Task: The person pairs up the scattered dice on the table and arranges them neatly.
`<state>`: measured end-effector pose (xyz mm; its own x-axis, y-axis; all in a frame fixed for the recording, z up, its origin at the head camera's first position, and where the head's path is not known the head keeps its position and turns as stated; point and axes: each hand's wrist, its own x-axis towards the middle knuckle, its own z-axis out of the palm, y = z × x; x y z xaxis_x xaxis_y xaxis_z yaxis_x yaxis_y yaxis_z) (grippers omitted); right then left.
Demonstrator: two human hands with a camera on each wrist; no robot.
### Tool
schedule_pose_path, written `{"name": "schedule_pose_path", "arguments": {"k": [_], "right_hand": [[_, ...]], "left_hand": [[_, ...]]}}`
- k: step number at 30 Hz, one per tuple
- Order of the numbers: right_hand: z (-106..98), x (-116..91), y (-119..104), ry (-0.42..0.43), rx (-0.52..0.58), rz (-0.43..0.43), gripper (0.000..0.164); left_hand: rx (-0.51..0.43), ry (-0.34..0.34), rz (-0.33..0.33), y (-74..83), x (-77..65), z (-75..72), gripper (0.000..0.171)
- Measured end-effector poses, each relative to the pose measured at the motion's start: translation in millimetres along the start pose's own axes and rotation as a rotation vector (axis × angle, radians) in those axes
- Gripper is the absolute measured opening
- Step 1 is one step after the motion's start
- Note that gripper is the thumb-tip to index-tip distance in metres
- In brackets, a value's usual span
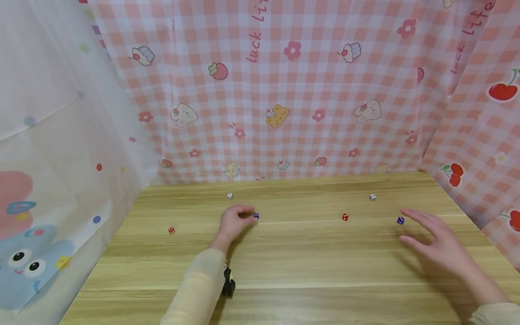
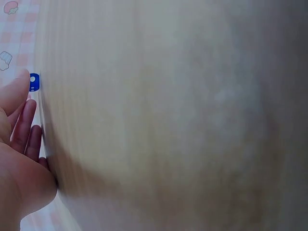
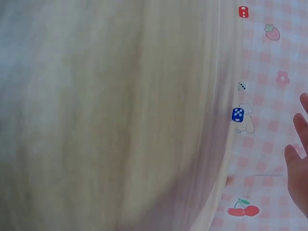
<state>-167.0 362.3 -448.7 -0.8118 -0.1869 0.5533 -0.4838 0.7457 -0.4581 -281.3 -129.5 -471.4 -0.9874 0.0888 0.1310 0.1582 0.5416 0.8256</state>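
Note:
My left hand [image 1: 234,224] is at a blue die [image 1: 256,215] with white pips, pinching it between thumb and forefinger at table level. In the left wrist view that blue die [image 2: 34,82] shows just past the thumb tip, while the other fingers hang behind the thumb. On the right, my right hand [image 1: 436,241] hovers over the table with thumb and fingers spread apart. A second blue die [image 1: 400,220] lies just left of its fingertips; in the right wrist view this blue die [image 3: 237,114] stands apart from the hand.
Left of my left hand lies a red die [image 1: 171,230], with a white die [image 1: 229,195] farther back. Another red die [image 1: 345,217] and white die [image 1: 373,197] lie toward the right. A pink checked cloth [image 1: 304,90] hangs behind the wooden table [image 1: 300,280].

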Motion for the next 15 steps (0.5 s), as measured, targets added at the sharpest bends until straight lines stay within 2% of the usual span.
{"name": "schedule_pose_path", "arguments": {"k": [8,15], "right_hand": [[-7.4,-3.9,3.5,-0.01,-0.009,0.019,0.067],[-10.8,-4.1,8.3,-0.002,-0.034,0.024,0.067]], "left_hand": [[0.012,0.006,-0.03,1.5,-0.4,1.0,0.025],[0.033,0.015,-0.018,4.7,-1.7,2.3,0.021]]}}
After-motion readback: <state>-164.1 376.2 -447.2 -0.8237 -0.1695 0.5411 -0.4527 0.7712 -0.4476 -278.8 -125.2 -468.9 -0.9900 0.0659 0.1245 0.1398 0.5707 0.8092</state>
